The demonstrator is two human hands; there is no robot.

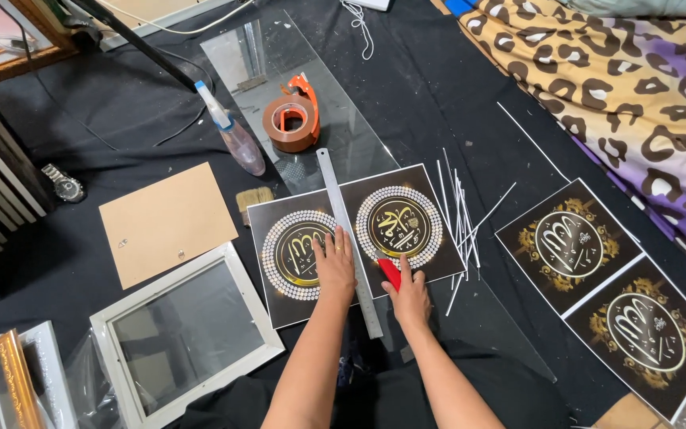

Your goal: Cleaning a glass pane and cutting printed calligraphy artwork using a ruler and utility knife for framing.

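A black printed sheet (430,254) with two round gold and white emblems lies on a glass pane (335,119) on the dark floor cloth. A long metal ruler (341,208) runs down the middle of the sheet, between the two emblems. My left hand (335,266) presses flat on the left emblem, its fingers against the ruler's left edge. My right hand (409,298) grips a red-handled cutter (389,270) whose tip rests beside the ruler's right edge, near the sheet's lower part.
Thin white paper strips (458,214) lie right of the sheet. Another black print pair (609,294) sits far right. A tape dispenser (291,119) and spray bottle (232,135) are behind; a brown board (168,222), brush (254,199) and white frame (184,334) lie left.
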